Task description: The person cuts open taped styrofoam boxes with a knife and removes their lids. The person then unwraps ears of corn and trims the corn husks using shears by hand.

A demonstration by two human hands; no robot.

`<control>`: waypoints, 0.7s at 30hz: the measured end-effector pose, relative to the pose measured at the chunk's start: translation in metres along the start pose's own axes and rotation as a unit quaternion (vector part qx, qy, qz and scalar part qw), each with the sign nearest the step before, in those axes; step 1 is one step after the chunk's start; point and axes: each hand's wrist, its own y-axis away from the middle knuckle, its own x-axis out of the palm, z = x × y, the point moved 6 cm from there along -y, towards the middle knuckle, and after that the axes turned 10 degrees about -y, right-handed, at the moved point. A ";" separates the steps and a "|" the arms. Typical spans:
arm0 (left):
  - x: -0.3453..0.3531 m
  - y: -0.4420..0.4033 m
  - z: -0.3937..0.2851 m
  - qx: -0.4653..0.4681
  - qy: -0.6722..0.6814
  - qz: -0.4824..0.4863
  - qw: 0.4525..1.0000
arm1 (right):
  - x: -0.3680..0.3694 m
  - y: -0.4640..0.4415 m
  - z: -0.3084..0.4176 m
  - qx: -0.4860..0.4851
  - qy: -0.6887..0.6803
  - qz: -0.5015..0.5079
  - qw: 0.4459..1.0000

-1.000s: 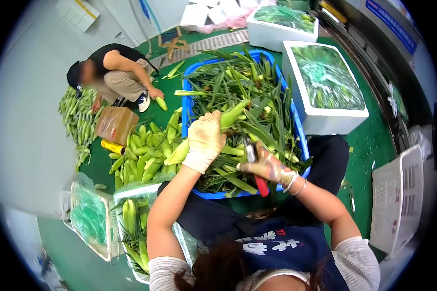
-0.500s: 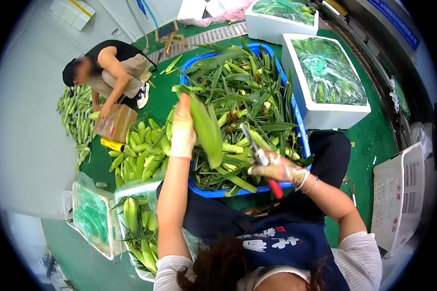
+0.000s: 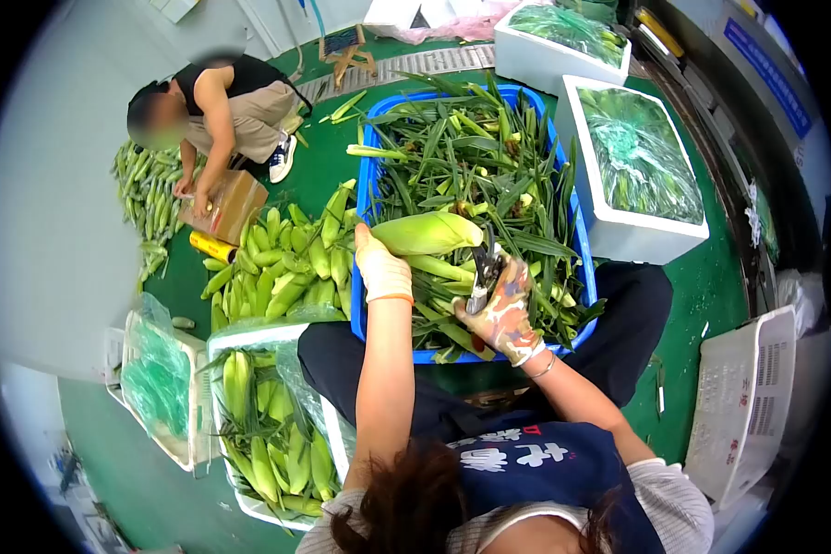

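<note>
My left hand (image 3: 384,265), in a pale glove, is closed round one end of a corn cob in its green husk (image 3: 428,234). The cob lies nearly level above the blue tub (image 3: 362,309). In a camouflage-patterned glove, my right hand (image 3: 506,309) grips pruning shears (image 3: 482,279), whose blades are up at the cob's right end. Whether the blades touch the cob cannot be made out. Cut husk leaves and stalk ends (image 3: 462,138) fill the tub beneath both hands.
Left of the tub is a heap of husked corn (image 3: 282,268). A foam box of corn (image 3: 214,369) stands near my left leg. Film-covered foam boxes (image 3: 609,217) are at right. Another person (image 3: 235,102) crouches by a cardboard box (image 3: 235,208). A white crate (image 3: 743,397) stands far right.
The cob has turned from steep to nearly level, and my left hand has moved lower. My right hand has brought the shears up to the cob's end. The view has shifted slightly.
</note>
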 end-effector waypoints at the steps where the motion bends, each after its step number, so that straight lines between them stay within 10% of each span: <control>1: -0.007 -0.003 0.002 -0.002 0.005 -0.006 1.000 | -0.004 -0.002 0.000 -0.023 0.034 -0.024 0.999; 13: -0.060 -0.054 0.066 0.039 -0.002 -0.119 0.992 | -0.015 -0.016 0.016 -0.028 -0.095 0.080 0.992; 17: -0.051 -0.002 0.040 0.052 0.018 -0.176 0.983 | -0.011 0.006 -0.024 0.106 -0.099 0.139 0.980; 19: -0.051 -0.030 0.030 0.083 0.104 -0.016 0.991 | -0.018 0.022 -0.032 0.066 -0.117 0.156 0.979; 21: -0.046 -0.026 0.012 0.092 0.089 0.020 0.992 | 0.002 0.047 -0.052 0.354 -0.462 0.279 0.764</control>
